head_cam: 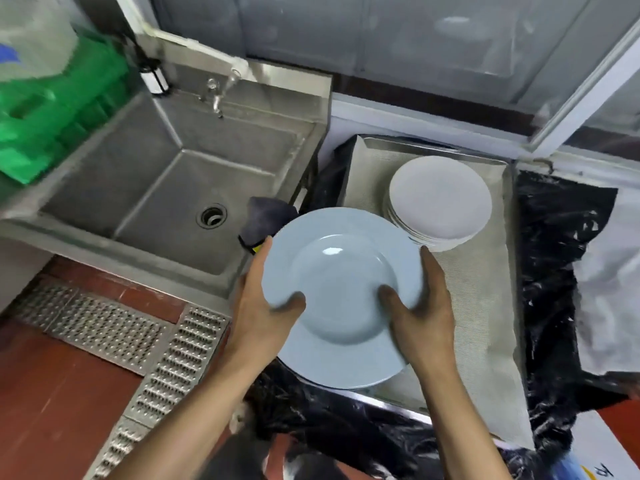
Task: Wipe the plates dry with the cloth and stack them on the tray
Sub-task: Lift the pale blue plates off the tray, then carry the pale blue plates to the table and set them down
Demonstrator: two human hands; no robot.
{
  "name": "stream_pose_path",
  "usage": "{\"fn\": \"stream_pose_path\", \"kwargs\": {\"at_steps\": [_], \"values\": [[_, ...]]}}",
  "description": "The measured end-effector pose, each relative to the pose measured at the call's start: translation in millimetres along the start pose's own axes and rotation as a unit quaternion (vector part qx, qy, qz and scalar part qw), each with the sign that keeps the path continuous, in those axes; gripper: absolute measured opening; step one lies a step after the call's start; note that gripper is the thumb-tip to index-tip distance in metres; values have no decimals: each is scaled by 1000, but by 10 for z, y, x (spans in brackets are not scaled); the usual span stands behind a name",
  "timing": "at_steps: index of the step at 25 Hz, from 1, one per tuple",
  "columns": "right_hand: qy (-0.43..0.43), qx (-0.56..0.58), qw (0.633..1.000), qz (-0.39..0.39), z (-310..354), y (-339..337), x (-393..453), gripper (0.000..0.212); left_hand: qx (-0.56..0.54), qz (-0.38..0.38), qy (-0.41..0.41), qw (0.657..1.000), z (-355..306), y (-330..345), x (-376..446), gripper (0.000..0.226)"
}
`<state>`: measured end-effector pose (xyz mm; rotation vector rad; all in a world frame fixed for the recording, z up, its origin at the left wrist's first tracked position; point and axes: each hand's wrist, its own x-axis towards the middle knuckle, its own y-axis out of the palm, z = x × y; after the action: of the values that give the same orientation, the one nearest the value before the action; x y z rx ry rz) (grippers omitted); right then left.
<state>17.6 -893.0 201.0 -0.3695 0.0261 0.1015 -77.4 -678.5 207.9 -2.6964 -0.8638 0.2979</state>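
- Both hands grip 1 pale blue plate [341, 292] face up, near the middle of the scene: the left hand [266, 317] curls round its left rim with the thumb lying on the upper face, and the right hand [420, 306] does the same on the right rim.
- A dark cloth [266, 220] peeks out behind the plate's far-left edge, over the sink's right side; it seems pinned under the left fingers, though I cannot tell for sure.
- The plate hangs over the near-left corner of the metal tray [485, 306] (lined with a pale mat), and a further rim shows just below it, so it may be going onto a second pile.
- A stack of white plates [440, 199] already sits at the far end of the tray, which suggests a good share of the work is done.
- What is left, by my judgement: set this plate down, then handle any others. No waiting wet plates are in view, and the steel sink [138, 188] on the left holds none.
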Motion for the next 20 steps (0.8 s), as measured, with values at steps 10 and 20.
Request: {"fn": "stream_pose_path", "kwargs": {"at_steps": [10, 20], "values": [[-94, 12, 974, 203, 1099, 1509, -455, 76, -13, -197, -43, 979, 106, -1870, -484, 89], [-216, 11, 906, 364, 2001, 3438, -2078, 71, -10, -377, -93, 922, 723, -4095, -1640, 89]]}}
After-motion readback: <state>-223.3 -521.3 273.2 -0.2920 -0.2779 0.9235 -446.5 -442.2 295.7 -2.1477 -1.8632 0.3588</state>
